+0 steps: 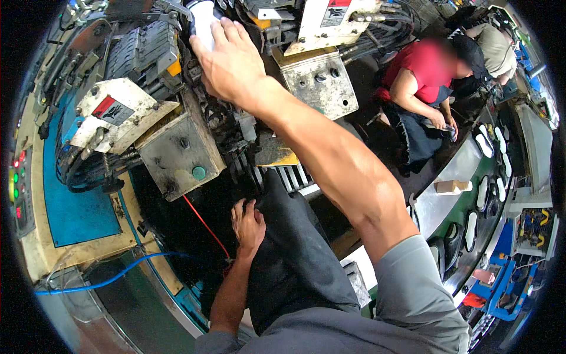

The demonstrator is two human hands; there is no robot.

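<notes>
At the upper centre, my right hand (233,65) lies over a shoe (204,20) with a white sole face and a dark rim, set in the machine. My thumb is at its left side and my fingers are across its right. The palm hides its near end. Low in front of me, my left hand (249,224) hangs beside my dark trouser leg, fingers loosely bent and apart, holding nothing. Between the hands stands a grimy metal control box (183,150) with a green button (198,173). A second metal box (321,82) is right of my right wrist.
Hoses, clamps and metal plates crowd around the machine. A red cord (203,221) runs down near my left hand, and a blue hose (135,264) crosses the left. Shoes and soles (470,230) line a bench at right, with a bottle (453,187). A co-worker in red (415,74) sits beyond.
</notes>
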